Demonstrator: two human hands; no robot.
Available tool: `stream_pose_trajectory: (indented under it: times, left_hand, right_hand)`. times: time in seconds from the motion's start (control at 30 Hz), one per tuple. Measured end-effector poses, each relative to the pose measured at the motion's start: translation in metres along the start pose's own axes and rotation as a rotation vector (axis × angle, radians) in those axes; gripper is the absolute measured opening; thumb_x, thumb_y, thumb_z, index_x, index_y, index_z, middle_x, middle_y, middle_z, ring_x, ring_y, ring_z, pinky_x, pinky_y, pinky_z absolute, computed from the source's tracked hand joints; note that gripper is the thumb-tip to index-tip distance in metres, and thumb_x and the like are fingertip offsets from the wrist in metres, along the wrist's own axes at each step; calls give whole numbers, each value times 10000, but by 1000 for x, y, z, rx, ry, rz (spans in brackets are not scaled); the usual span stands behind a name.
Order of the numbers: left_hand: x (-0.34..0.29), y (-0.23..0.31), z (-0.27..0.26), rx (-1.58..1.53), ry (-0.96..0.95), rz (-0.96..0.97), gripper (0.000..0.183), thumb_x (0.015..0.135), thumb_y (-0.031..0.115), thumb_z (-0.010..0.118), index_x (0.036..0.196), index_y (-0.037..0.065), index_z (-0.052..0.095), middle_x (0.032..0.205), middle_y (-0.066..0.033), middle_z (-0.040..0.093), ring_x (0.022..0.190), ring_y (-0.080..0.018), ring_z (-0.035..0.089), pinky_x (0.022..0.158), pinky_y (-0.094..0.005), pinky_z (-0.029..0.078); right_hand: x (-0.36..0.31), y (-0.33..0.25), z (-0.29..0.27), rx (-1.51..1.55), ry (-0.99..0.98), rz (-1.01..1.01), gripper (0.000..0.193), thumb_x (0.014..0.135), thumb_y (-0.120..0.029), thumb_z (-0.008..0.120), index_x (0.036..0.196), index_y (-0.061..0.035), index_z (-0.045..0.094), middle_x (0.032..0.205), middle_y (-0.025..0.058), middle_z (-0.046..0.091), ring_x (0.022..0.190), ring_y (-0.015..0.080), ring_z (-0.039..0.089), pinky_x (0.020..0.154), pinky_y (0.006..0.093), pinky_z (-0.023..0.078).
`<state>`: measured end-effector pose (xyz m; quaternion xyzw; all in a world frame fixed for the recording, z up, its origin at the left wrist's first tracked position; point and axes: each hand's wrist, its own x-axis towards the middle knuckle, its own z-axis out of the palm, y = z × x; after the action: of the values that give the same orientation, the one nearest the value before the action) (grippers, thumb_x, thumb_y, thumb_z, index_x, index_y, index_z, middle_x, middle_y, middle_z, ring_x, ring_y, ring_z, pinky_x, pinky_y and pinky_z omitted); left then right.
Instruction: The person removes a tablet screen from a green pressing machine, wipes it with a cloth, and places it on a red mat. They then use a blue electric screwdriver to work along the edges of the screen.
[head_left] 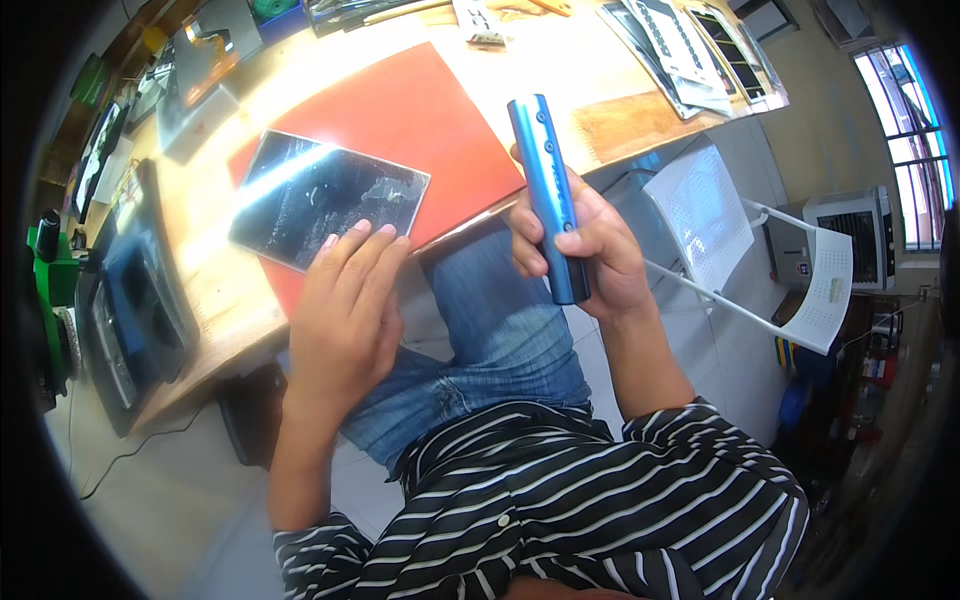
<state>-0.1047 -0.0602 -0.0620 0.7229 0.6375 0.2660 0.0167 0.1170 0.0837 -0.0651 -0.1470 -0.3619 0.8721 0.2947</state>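
A dark, glossy rectangular screen panel (pixel 330 200) lies on an orange-red mat (pixel 440 110) near the table's front edge. Its surface carries smudges and a peeled-looking patch on one side. My left hand (pixel 345 310) is open, with outstretched fingertips resting at the panel's near edge. In my right hand (pixel 600 245) is a blue metallic cylindrical handheld tool (pixel 545 180), gripped nearly upright beyond the table's edge. Small round buttons or screws run along its side. The thumb presses near its lower end, and the other fingers wrap behind it.
A black curved device (pixel 135 300) stands on the table's left end. Flat panels and sheets (pixel 670 55) are stacked at the far right of the wooden table (pixel 630 125). A white perforated chair (pixel 705 215) stands right of the table, with a cooler-like appliance (pixel 850 240) behind it.
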Motion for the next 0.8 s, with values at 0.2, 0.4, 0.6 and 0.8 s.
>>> stream_pose_trajectory:
  times: [0.2,0.4,0.6,0.8]
  left_hand:
    - [-5,3,-1,-47,-20,-50,531,776,-16,705,1295,19,596,1342,-169,594,1311,-363,525,1106,-500,394]
    - [-15,0,-1,-59,61,-65,493,780,15,718,1261,5,607,1300,-187,600,1269,-398,537,1070,-516,418]
    - [-21,-2,-2,-45,50,-109,493,768,5,740,1249,17,628,1323,-185,608,1322,-382,514,1100,-493,404]
    - [-16,2,2,-15,63,-144,505,762,37,768,1248,39,634,1334,-169,599,1311,-386,516,1115,-527,369]
  right_hand:
    - [16,6,7,13,-30,1,758,843,-134,595,1492,24,238,968,121,528,773,184,579,749,302,491]
    - [20,8,7,-97,26,-50,751,855,-95,573,1506,21,219,952,114,526,752,161,569,717,296,496]
    - [20,10,6,-154,69,-66,767,849,-76,572,1518,2,204,952,109,525,764,161,567,740,292,493]
    - [19,14,7,-149,77,-57,760,849,-64,568,1517,-2,210,955,109,524,766,166,562,747,293,488]
